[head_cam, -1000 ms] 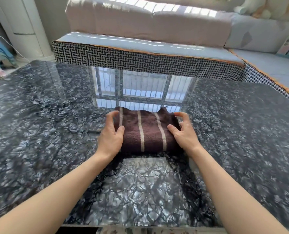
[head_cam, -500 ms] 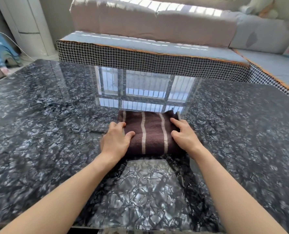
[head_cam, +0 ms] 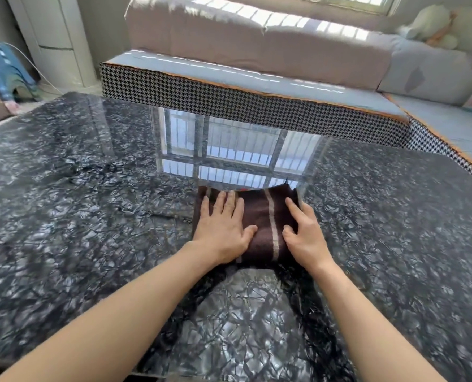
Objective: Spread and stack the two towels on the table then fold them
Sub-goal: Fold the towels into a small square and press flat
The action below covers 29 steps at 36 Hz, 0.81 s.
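Both hands lie flat on a folded brown towel bundle (head_cam: 259, 224) with pale stripes, which sits on the glossy dark marbled surface (head_cam: 91, 230) near its middle. The left hand (head_cam: 223, 224) covers the bundle's left half, fingers straight and close together, thumb stretched toward the centre stripe. The right hand (head_cam: 303, 232) presses the right edge, fingers extended along the side, gripping nothing. Whether the bundle holds one towel or two cannot be told. Beyond the surface stands a sofa (head_cam: 256, 86) with houndstooth trim.
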Available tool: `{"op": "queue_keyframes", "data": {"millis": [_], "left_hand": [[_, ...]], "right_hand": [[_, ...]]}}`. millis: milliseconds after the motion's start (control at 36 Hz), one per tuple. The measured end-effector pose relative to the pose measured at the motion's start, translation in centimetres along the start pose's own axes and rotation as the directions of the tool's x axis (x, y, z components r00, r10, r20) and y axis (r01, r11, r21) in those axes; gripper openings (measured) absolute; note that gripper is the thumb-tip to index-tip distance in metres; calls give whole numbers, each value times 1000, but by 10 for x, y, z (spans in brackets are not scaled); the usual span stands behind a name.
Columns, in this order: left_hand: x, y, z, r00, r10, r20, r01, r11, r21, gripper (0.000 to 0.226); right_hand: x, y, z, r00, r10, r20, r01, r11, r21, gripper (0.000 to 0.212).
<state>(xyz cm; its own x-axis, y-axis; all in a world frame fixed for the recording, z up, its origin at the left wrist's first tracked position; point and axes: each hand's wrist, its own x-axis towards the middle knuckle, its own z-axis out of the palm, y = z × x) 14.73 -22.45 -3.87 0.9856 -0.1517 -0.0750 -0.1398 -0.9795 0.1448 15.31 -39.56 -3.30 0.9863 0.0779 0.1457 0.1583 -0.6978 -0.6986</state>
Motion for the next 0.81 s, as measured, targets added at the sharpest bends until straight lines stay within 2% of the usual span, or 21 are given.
{"op": "queue_keyframes", "data": {"millis": [83,250,361,417,472,556,639,694,750,778,806], "left_hand": [[-5,9,-2,1000,-8,29,8,1000,-10,73],[-17,25,3,997,-76,29,77,997,-31,75],[-18,27,3,997,-71,24,72,997,-27,74],[-18,26,3,997,-68,26,69,997,-27,74],[-18,26,4,997,-66,29,67,997,-31,74],[-17,24,3,997,-66,32,67,997,-37,75],[-17,25,3,997,-70,37,71,997,-33,75],[-16,26,4,997,-74,36,75,997,-32,75],[-16,26,3,997,-74,36,75,997,-35,74],[-16,26,4,997,-71,41,72,997,-26,74],[-17,25,5,997,-62,52,62,998,3,73]], "right_hand": [[1,3,-6,995,96,-20,-95,995,32,57],[17,-4,-15,974,214,77,-214,977,-8,57],[25,-14,-18,986,142,88,-145,989,26,33],[31,-19,-20,992,75,99,-79,996,30,28],[37,-19,-20,996,54,71,-52,998,-34,32],[45,-11,-14,994,84,74,-66,972,-226,37],[43,-7,-5,980,199,15,-177,903,-390,40],[35,-18,-2,983,131,-130,-179,846,-503,45],[17,-35,5,979,-68,-195,-30,887,-461,48],[7,-43,11,977,-163,-138,95,910,-403,50],[-4,-49,19,972,-233,-18,213,915,-342,58]]}}
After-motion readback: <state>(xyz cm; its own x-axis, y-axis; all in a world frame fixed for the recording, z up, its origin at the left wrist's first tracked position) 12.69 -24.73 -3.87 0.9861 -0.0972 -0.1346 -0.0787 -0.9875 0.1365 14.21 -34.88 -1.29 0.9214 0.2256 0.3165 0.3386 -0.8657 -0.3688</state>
